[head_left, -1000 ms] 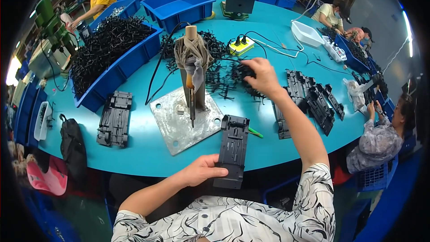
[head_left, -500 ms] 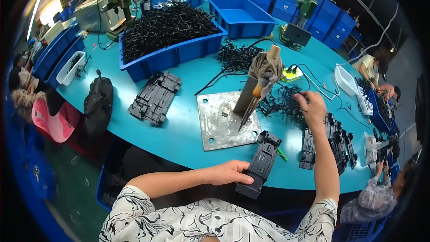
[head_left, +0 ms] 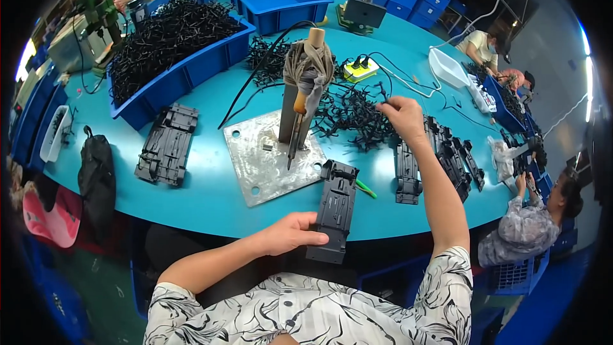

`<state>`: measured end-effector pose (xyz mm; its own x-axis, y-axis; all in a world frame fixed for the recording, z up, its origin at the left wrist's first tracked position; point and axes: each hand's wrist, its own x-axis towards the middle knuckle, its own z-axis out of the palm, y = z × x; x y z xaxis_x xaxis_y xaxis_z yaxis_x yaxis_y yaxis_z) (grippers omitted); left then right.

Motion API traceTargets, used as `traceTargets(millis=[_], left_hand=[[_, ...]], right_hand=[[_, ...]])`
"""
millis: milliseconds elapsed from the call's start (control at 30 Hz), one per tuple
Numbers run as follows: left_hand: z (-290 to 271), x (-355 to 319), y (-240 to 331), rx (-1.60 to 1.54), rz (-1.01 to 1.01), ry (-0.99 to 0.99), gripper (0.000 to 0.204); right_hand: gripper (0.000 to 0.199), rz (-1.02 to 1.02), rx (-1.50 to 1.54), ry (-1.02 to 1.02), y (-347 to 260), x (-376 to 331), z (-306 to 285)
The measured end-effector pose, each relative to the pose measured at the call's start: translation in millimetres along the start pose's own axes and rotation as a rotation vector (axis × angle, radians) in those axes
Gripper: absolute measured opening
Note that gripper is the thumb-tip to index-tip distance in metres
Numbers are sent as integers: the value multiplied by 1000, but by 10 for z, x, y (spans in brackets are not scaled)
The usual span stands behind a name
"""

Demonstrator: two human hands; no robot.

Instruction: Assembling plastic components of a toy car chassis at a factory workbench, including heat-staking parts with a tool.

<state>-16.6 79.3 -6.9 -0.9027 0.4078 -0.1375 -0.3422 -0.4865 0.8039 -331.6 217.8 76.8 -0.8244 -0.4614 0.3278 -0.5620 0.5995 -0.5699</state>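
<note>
My left hand (head_left: 292, 232) grips the lower end of a black plastic toy-car chassis (head_left: 336, 209) by its left side, held tilted at the table's near edge. My right hand (head_left: 407, 119) reaches over a loose pile of thin black plastic parts (head_left: 348, 114). Its thumb and forefinger pinch one small black plastic part (head_left: 384, 92), which sticks up above the fingertips. Left of the pile, a soldering iron (head_left: 297, 118) points downward against a metal post (head_left: 287, 115) with grey cloth wound round its top. The post stands on a square steel plate (head_left: 255, 163).
More black chassis (head_left: 408, 176) stand in a row by my right forearm; others (head_left: 167, 144) lie at left. A blue bin (head_left: 185, 70) heaped with black parts is at far left. A green pen-like tool (head_left: 366, 189), yellow power strip (head_left: 361, 70) and cables lie about. Several people work nearby.
The view has swung, so the table appears shifted left. My right hand has come up from the pile with a small black part between its fingers. My left hand still holds the chassis.
</note>
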Motion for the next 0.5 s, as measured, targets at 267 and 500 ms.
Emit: traceTargets(millis=[267, 500], left_hand=[[20, -9, -26, -8, -11, 19, 40], [5, 1, -11, -2, -21, 15, 41]], right_hand=[[17, 57, 165, -6, 95, -246, 41], [20, -96, 2, 201, 134, -165, 64]])
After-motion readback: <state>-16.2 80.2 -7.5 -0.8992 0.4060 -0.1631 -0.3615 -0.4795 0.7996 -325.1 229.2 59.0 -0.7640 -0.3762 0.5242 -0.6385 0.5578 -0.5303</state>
